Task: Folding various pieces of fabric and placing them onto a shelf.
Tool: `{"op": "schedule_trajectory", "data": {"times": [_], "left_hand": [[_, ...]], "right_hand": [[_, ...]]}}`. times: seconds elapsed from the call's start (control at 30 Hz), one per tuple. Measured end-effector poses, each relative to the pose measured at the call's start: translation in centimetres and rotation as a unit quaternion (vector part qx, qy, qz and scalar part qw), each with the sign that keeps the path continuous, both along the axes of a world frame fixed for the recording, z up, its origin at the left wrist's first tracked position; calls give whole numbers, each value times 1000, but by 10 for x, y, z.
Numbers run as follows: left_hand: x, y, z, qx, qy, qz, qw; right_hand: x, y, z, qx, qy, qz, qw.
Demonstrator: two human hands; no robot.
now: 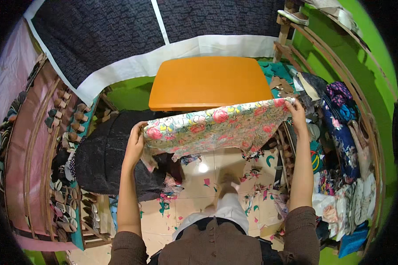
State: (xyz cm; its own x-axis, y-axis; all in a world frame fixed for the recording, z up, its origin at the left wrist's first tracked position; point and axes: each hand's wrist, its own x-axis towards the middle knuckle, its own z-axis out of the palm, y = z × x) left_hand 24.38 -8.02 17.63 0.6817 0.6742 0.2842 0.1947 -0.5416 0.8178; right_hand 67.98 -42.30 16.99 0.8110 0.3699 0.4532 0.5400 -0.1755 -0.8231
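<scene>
A floral cloth [216, 128], cream with pink roses and yellow and green leaves, is stretched between my two hands in front of me. My left hand [137, 140] grips its upper left corner, fingers closed. At the upper right corner, my right hand [297, 114] pinches the edge. The cloth's top edge runs nearly straight, slightly higher at the right, while the lower part hangs down in folds with an uneven hem. Just beyond it stands an orange table [212, 81], whose near edge is close to the cloth.
A large black sack [106, 154] sits at the left, beside wooden racks of shoes [66, 207]. Along the right, a wooden rack [340, 57] borders piled folded fabrics [340, 132]. Colourful scraps [163, 206] litter the tiled floor [199, 216]. A dark curtain [101, 35] hangs behind.
</scene>
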Motion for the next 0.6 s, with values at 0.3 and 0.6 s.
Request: {"op": "schedule_trajectory", "data": {"times": [0.3,0.6], "left_hand": [[-39,-14,48,-141,59,-136,979],[6,19,17,175,120,34,977]], "right_hand": [[-33,-14,34,192,103,103,970],[-5,-5,23,76,-12,17,997]]}}
